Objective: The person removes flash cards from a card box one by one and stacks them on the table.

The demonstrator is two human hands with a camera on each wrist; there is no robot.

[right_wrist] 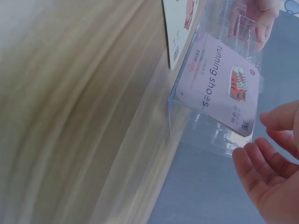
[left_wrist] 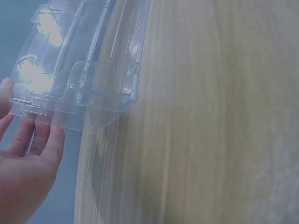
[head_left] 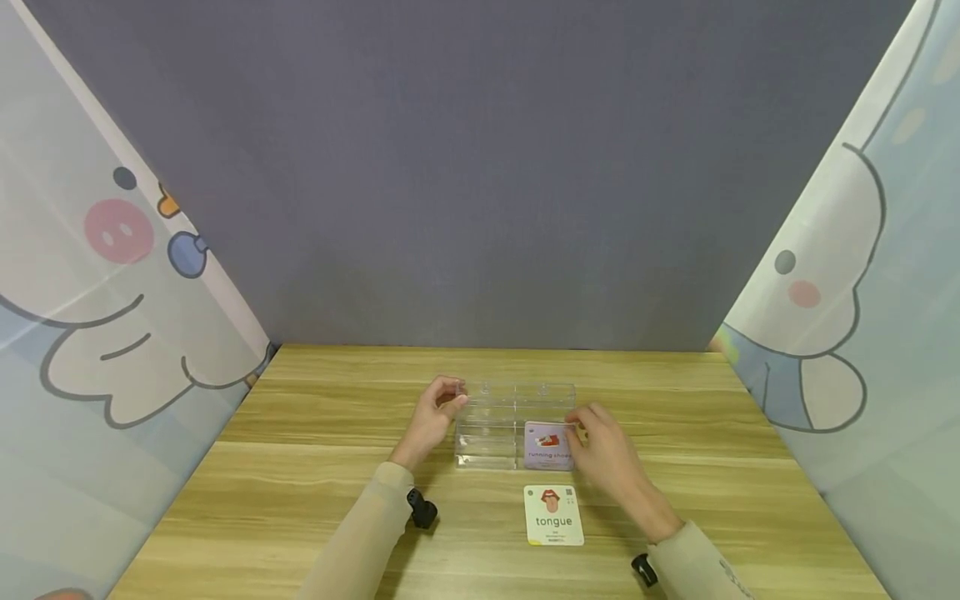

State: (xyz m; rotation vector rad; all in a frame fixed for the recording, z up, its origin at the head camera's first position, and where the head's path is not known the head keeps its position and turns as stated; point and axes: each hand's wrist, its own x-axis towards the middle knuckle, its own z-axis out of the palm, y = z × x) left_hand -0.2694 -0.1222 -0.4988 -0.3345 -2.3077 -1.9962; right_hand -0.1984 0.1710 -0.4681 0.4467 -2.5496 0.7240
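Clear acrylic card holder (head_left: pixel 514 425) stands on wooden table (head_left: pixel 300 500), about mid-table, a little toward the far edge. All places below are relative to this holder.

Left hand (head_left: pixel 437 417) is at the holder's left end, fingers loosely curved against the side wall near the top back corner. Left wrist view: fingers (left_wrist: pixel 44 137) fairly straight, tips touching the holder (left_wrist: pixel 84 65) edge; no clear wrap around it, looks like a steadying touch, not a grip.

Right hand (head_left: pixel 603 450) is at the holder's right end, fingertips at the top right corner of the purple "running shoes" card (head_left: pixel 547 446). That card sits in the holder's front right pocket, upright and leaning back, picture of red shoes facing the person. Right wrist view: hand (right_wrist: pixel 273 179) open, fingers spread and relaxed, just beside the card (right_wrist: pixel 219 84) edge; can't tell whether a fingertip touches the card or only the pocket wall. Nothing held.

White "tongue" card (head_left: pixel 553 515) lies flat on the table just in front of the holder, below the right pocket, apart from both hands. Its edge shows in the right wrist view (right_wrist: pixel 180 23).

Holder's left pockets look see-through with nothing visible inside.

Around: grey backdrop (head_left: pixel 480 167) behind the holder, cartoon-print curtains (head_left: pixel 97 292) on both sides.
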